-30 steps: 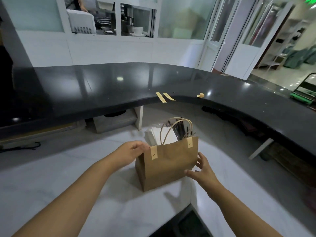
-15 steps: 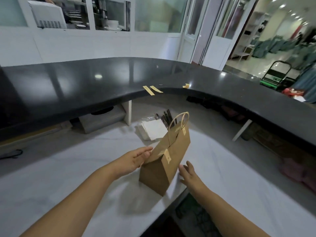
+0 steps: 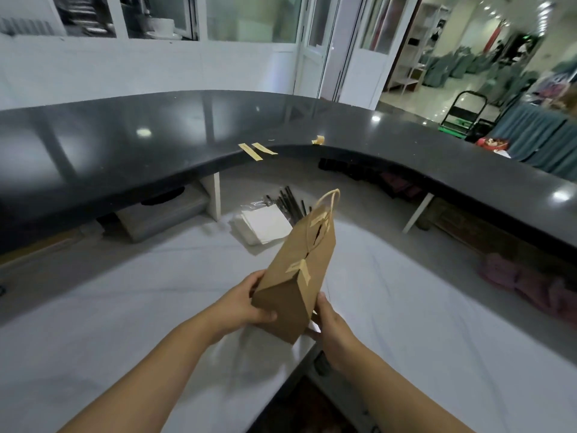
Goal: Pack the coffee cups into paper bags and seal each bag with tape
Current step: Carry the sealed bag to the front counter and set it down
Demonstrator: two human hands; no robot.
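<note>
The paper bag (image 3: 296,276) (taped at its top) sits clasped between left hand (image 3: 240,303) and right hand (image 3: 331,326).

The bag (image 3: 296,276) is matt brown kraft paper with twisted paper cord handles (image 3: 324,210) and small tan paper tape strips (image 3: 301,268) stuck on its top fold. The lower surface (image 3: 125,307) looks pale, smooth and faintly veined like stone. At 12 o'clock the raised counter top (image 3: 156,145) is glossy black, mirroring lights. White napkins (image 3: 265,225) look soft, matt paper.
</note>
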